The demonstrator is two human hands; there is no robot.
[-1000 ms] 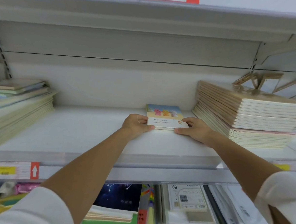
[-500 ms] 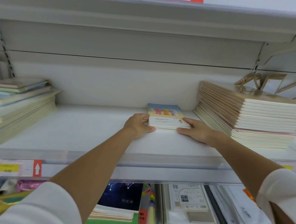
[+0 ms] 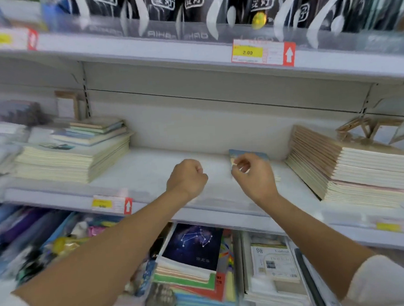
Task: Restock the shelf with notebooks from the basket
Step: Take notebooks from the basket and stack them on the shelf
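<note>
Toward the shelf's (image 3: 149,173) back edge, right of centre, the small notebook (image 3: 250,153) lies flat, just beside the leaning stack (image 3: 355,166), apparently to start a row. Left hand (image 3: 187,177) is fisted, empty. Right hand (image 3: 254,176), fingers curled, overlaps the notebook's front; contact cannot be determined.

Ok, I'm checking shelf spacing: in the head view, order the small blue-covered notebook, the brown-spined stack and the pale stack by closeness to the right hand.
1. The small blue-covered notebook: just behind the right hand, partly hidden by it.
2. The brown-spined stack: off to its right, apart from it.
3. The pale stack: far left, beyond the left hand.
</note>
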